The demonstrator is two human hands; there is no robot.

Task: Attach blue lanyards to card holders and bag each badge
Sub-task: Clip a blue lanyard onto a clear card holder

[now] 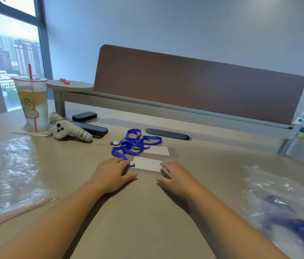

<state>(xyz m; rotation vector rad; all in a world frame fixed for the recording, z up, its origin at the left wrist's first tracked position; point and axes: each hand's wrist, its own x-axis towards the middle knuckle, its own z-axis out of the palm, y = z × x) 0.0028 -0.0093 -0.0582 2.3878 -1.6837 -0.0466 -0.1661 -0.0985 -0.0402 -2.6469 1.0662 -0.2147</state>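
Mid-tabletop (147, 212), the left hand (114, 174) and right hand (178, 179) lie flat and open, fingertips touching opposite ends of a card holder (147, 164). Blue lanyards (134, 143) lie tangled just behind it, toward the far edge.

Tangled blue lanyards (135, 143) on desk, two flat white card holders (147, 164) just beside them
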